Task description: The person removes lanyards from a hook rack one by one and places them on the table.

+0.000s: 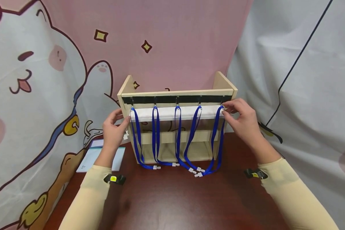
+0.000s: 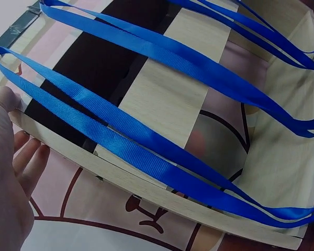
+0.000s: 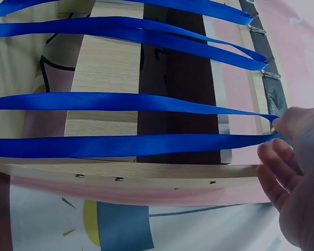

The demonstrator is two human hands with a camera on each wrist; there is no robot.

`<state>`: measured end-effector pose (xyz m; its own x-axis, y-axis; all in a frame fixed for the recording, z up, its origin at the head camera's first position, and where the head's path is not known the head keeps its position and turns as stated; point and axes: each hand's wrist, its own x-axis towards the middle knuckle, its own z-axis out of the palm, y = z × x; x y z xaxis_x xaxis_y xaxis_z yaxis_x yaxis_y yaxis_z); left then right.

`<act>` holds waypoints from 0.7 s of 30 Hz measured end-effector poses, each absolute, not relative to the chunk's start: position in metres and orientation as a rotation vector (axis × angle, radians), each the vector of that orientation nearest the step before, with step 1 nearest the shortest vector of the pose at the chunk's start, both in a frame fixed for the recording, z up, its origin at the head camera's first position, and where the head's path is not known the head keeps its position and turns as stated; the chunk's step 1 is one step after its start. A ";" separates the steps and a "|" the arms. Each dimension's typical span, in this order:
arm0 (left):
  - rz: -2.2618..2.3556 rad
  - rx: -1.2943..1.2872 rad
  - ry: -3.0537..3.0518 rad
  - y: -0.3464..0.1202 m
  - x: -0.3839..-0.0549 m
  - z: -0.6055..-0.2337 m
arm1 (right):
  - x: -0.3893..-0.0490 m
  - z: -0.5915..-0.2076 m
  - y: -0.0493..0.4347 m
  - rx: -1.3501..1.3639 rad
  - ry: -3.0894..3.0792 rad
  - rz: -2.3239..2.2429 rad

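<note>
"Across the middle of the frame, what hangs there?"

"Five blue lanyards [image 1: 177, 143], from five hooks [image 1: 155, 102] on one black strip [image 1: 166, 100], along the upper front of one wooden rack [image 1: 166, 136]. One white board [image 1: 166, 113] runs behind their tops."

"And the lower ends?"

"Five white clips [image 1: 157, 167], low in the centre of the frame — three bunched towards the right, two spaced out to the left."

"How many hands?"

"Two. At centre right, the right hand [image 1: 241, 116] has thumb and finger brought together, pinching the top of the rightmost lanyard [image 3: 172, 142] beside its hook."

"The left hand [image 1: 114, 132]?"

"Left of centre, loosely open — thumb touching the rack's left front edge, fingers slightly bent along its outer side."

"Anything else?"

"Two black wristbands [image 1: 118, 179], one per wrist, and one pale blue booklet [image 1: 87, 161] on the table [image 1: 189, 204], left of the rack."
</note>
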<state>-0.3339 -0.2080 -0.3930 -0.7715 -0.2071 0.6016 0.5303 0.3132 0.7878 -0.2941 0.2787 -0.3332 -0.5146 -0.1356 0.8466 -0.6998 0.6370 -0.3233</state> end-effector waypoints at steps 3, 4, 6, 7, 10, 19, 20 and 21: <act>-1.513 -0.277 -1.956 -0.209 -0.335 -0.393 | -0.296 -0.333 0.278 0.632 -2.022 0.829; -1.513 -0.274 -1.960 -0.207 -0.331 -0.389 | -0.296 -0.333 0.278 0.623 -2.023 0.822; -1.508 -0.266 -1.968 -0.202 -0.323 -0.383 | -0.297 -0.333 0.277 0.611 -2.017 0.819; -1.506 -0.264 -1.970 -0.199 -0.319 -0.379 | -0.297 -0.334 0.277 0.605 -2.014 0.819; -1.522 -0.275 -1.965 -0.192 -0.307 -0.369 | -0.296 -0.335 0.278 0.578 -2.012 0.805; -1.556 -0.288 -1.938 -0.192 -0.309 -0.370 | -0.296 -0.330 0.280 0.583 -1.987 0.842; -1.557 -0.284 -1.938 -0.192 -0.308 -0.370 | -0.296 -0.329 0.280 0.590 -1.975 0.853; -1.556 -0.280 -1.940 -0.192 -0.308 -0.370 | -0.296 -0.327 0.279 0.594 -1.960 0.867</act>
<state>-0.3082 -0.1923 -0.3700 -0.7801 -0.2146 0.5876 0.5271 0.2804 0.8022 -0.2962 0.2792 -0.3268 -0.4934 -0.0690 0.8671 -0.6879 0.6409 -0.3405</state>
